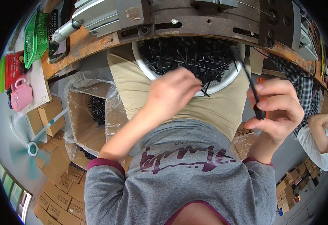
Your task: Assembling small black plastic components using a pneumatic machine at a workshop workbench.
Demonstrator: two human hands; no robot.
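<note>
A white basket [141, 64] rests across my lap, heaped with thin black plastic parts [186, 56] that have long stems. My left hand [174, 92] is over its near rim, fingers drawn together and slightly blurred. Whatever its fingertips pinch is hidden; dark stems lie right beside them. Raised at the right of the basket, my right hand [278, 107] grips a slim black rod [252, 84] with a thicker lower end between thumb and fingers. Something orange [261, 80] shows behind those fingers, mostly covered, so its kind is unclear.
A worn metal machine bed [209, 22] on a wooden bench edge spans the front. Left are a green basket [36, 37], a pink container [21, 94], a fan [32, 149] and a plastic-lined carton [79, 108] holding black parts. Another person [319, 142] sits at right.
</note>
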